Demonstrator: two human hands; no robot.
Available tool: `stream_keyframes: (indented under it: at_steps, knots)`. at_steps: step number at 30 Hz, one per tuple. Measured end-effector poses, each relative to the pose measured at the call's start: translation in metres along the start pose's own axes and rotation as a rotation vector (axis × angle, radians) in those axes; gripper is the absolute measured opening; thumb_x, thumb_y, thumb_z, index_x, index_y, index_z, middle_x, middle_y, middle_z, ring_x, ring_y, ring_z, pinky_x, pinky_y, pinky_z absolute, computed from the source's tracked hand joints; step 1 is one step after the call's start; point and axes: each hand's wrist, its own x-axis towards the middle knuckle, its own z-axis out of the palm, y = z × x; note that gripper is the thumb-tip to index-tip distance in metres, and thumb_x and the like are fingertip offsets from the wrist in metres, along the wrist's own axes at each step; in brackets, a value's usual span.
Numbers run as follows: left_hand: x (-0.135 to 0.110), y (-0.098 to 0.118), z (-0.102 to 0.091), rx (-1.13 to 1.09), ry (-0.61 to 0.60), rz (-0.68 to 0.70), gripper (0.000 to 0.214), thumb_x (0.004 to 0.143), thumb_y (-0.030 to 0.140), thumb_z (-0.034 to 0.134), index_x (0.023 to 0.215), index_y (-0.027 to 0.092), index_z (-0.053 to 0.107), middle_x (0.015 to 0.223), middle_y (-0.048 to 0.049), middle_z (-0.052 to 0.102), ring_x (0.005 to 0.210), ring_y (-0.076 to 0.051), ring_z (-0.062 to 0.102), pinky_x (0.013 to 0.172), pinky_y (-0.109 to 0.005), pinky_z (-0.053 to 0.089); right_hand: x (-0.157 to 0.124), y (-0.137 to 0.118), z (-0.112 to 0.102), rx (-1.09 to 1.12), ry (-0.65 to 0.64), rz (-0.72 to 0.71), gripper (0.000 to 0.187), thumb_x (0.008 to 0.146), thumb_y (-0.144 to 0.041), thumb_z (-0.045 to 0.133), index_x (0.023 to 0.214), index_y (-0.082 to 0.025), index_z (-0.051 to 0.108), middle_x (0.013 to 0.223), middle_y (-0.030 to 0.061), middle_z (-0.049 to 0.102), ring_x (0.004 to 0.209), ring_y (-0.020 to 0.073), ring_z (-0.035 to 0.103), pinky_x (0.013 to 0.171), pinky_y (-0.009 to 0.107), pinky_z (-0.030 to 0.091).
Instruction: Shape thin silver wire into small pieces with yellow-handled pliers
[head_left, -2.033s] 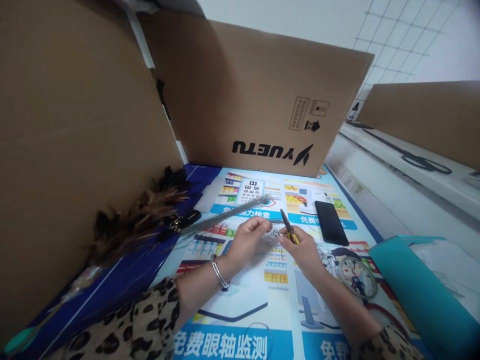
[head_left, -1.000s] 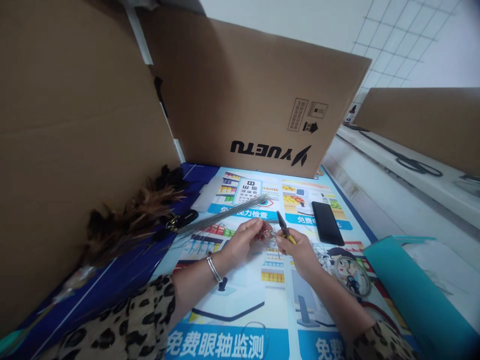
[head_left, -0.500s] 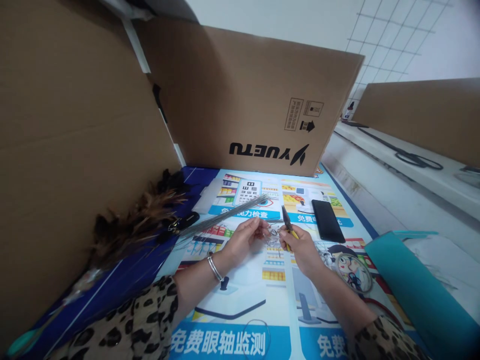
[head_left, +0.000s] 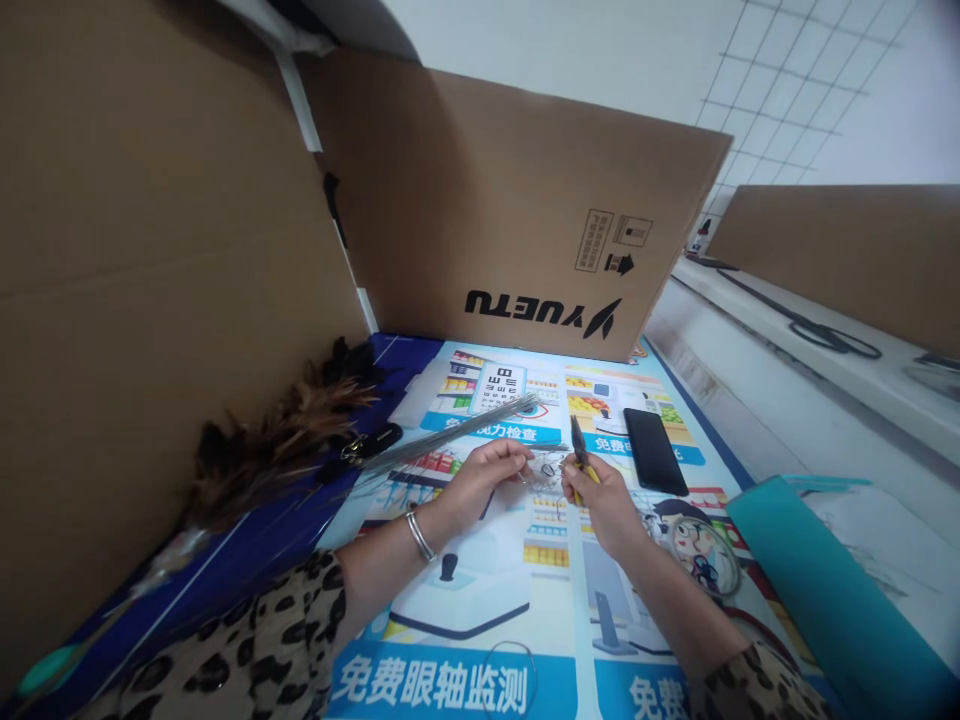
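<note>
While the right hand [head_left: 607, 502] grips, pliers [head_left: 580, 456] point forward.

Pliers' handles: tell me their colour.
The pliers' handles are yellow where they show; the head view, the only one, shows this best.

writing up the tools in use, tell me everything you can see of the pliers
The needle-nose pliers have a dark, metal-looking nose tapering to a narrow tip, and yellow handles. The right hand grips them, its fingers covering part of the handles. The nose points away from the person, left of the black smartphone. Whether the jaws are fully closed is too small to tell.
</note>
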Motion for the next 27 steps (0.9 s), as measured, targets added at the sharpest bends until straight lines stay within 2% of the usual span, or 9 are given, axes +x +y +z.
stream_keyframes:
  at_steps: [6, 12, 17, 27]
  knots:
    - [-0.003, 0.003, 0.003, 0.023, -0.003, 0.023, 0.015, 0.076, 0.025, 0.058, 0.086, 0.014, 0.06, 0.073, -0.0037, 0.06, 0.07, -0.014, 0.055, 0.068, -0.026, 0.04, -0.001, -0.002, 0.001, -0.012, -0.004, 0.009, 0.019, 0.074, -0.034, 0.059, 0.083, -0.019, 0.053, 0.065, -0.0018, 0.049, 0.057, 0.0094, 0.043, 0.055, 0.023, 0.033]
    - [-0.003, 0.006, 0.005, 0.091, 0.069, 0.116, 0.012, 0.076, 0.026, 0.058, 0.081, 0.015, 0.058, 0.074, -0.0026, 0.059, 0.07, -0.013, 0.052, 0.067, -0.025, 0.039, -0.002, -0.003, 0.003, -0.053, -0.021, -0.001, 0.022, 0.074, -0.038, 0.057, 0.082, -0.018, 0.053, 0.063, -0.0019, 0.048, 0.058, 0.0101, 0.043, 0.056, 0.024, 0.035]
    - [-0.004, 0.009, 0.007, 0.148, 0.055, 0.137, 0.016, 0.079, 0.03, 0.054, 0.077, 0.015, 0.056, 0.075, -0.0029, 0.058, 0.071, -0.013, 0.051, 0.067, -0.025, 0.038, -0.002, -0.004, 0.004, -0.093, -0.026, 0.001, 0.024, 0.074, -0.04, 0.057, 0.082, -0.018, 0.054, 0.063, -0.0015, 0.048, 0.058, 0.0102, 0.043, 0.056, 0.024, 0.036]
    - [-0.005, 0.01, 0.008, 0.18, 0.049, 0.156, 0.016, 0.081, 0.03, 0.052, 0.077, 0.015, 0.054, 0.071, -0.0024, 0.057, 0.068, -0.013, 0.051, 0.068, -0.027, 0.038, 0.001, 0.004, -0.001, -0.247, 0.063, -0.04, 0.025, 0.073, -0.042, 0.056, 0.082, -0.019, 0.057, 0.063, -0.0022, 0.049, 0.058, 0.0106, 0.043, 0.056, 0.024, 0.035]
